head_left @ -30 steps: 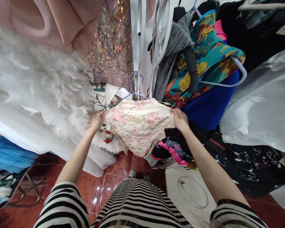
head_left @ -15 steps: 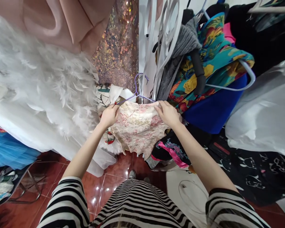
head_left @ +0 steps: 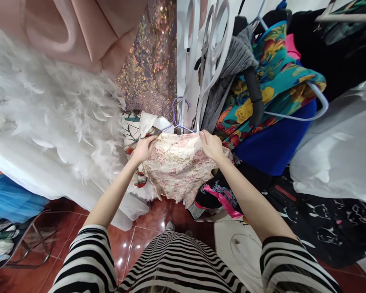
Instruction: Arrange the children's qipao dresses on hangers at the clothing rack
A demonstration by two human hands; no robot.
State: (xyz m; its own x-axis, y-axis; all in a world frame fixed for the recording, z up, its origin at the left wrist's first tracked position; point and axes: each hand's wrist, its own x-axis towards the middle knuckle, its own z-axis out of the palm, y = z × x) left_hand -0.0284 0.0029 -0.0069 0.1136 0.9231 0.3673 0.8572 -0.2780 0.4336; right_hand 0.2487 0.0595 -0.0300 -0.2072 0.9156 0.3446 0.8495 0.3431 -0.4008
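I have the flower-patterned garment [head_left: 179, 162] in front of me at about the middle of the view, hanging above the red tiled floor [head_left: 140, 240], its top edge up against a purple hanger [head_left: 173, 112]. My left hand [head_left: 144, 149] has its fingers clamped on the cloth at the upper left corner, just below the hanger's arm; my right hand [head_left: 212, 145] pinches the upper right corner, thumb along the top edge. Whether I also have some of the hanger under my fingers, I can't tell, nor whether its hook is caught on anything.

The cloth looks light to me, with a bit of body, like a woven brocade: soft enough to fold and sag between my hands, firm enough to keep an edge. I don't expect it to slip much. The lower edge looks uneven, so I'd treat that part gently and take hold at the two top corners, where the shape seems strongest, keeping the pull level.

To my left the white feathers [head_left: 91, 106] crowd close to my wrist; to my right hang a teal floral garment [head_left: 274, 73] and a bright blue one, with black cloth trimmed in pink [head_left: 221, 199] just below my forearm
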